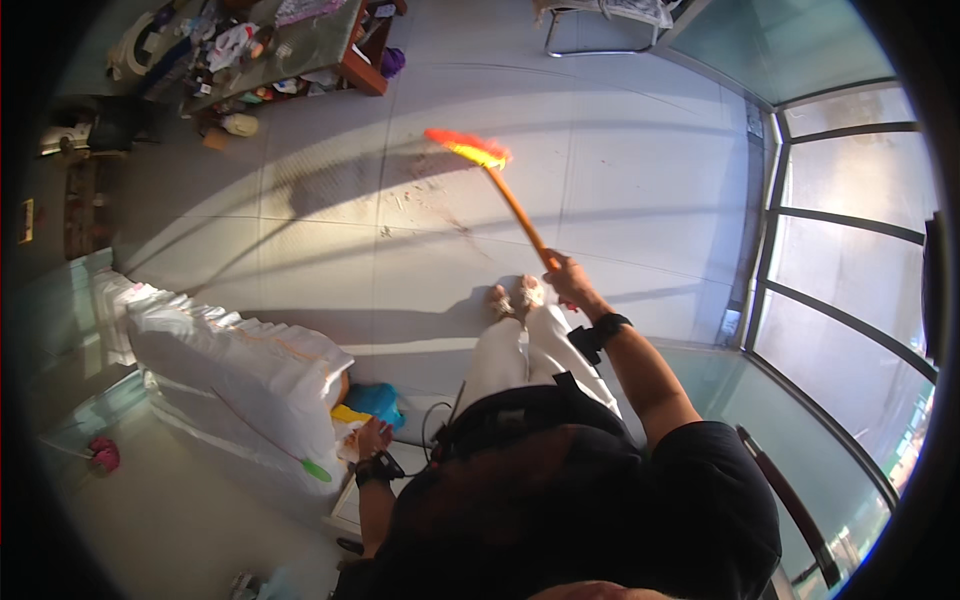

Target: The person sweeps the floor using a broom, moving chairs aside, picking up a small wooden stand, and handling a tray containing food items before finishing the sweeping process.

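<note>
My right hand [570, 279] grips the orange handle [519, 212] of a short broom. The red and yellow bristle head [471, 148] points away from me and looks blurred, above or on the pale tiled floor [637, 172]. Scattered crumbs and dark dirt [424, 199] lie on the floor just nearer than the bristles. Low on my left side, my left hand [373, 436] has its fingers apart and nothing visible in them. Beside it are a yellow cloth or bag [349, 415] and a blue bag [380, 405].
A white-covered bundle [240, 367] stands to my left, a green-tipped stick [316, 470] against it. Far left, a glass-topped table [315, 49] is cluttered, with a bottle [240, 124] on the floor by it. A metal-legged chair [600, 52] stands ahead; framed windows [840, 247] line the right.
</note>
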Motion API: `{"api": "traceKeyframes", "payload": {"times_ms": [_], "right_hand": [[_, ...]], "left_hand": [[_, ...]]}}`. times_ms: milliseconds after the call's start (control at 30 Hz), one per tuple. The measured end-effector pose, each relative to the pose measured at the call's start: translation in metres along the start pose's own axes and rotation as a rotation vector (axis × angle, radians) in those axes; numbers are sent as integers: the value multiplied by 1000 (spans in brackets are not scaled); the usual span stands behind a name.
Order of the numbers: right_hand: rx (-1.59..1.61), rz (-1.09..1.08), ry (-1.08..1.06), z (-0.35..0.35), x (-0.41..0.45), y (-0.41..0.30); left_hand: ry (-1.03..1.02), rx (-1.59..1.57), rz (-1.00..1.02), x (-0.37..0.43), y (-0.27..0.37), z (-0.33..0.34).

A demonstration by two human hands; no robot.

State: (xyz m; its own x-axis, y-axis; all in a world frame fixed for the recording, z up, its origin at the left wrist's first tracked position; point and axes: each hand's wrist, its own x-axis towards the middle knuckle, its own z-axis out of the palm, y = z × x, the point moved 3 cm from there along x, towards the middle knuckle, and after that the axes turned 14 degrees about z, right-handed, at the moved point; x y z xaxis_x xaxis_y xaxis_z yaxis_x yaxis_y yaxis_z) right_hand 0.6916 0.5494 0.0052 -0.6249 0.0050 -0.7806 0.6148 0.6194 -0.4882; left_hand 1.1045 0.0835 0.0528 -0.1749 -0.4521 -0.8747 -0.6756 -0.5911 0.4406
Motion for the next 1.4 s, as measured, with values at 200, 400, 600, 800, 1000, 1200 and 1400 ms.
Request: {"api": "traceKeyframes", "payload": {"times_ms": [200, 400, 600, 800, 1000, 1200, 1400], "right_hand": [[253, 362, 248, -139, -23, 60], [452, 467, 283, -272, 99, 141], [564, 307, 115, -165, 109, 92], [437, 480, -341, -95, 19, -8], [486, 430, -528, -166, -4, -32], [419, 434, -30, -273, 22, 16], [471, 313, 74, -314, 152, 28]], "left_hand": [[58, -9, -73, -3, -37, 8], [202, 0, -94, -25, -43, 3], [182, -15, -49, -62, -40, 71], [92, 70, 42, -56, -32, 149], [43, 123, 115, -70, 30, 213], [71, 163, 132, -77, 26, 236], [94, 116, 80, -72, 5, 230]]}}
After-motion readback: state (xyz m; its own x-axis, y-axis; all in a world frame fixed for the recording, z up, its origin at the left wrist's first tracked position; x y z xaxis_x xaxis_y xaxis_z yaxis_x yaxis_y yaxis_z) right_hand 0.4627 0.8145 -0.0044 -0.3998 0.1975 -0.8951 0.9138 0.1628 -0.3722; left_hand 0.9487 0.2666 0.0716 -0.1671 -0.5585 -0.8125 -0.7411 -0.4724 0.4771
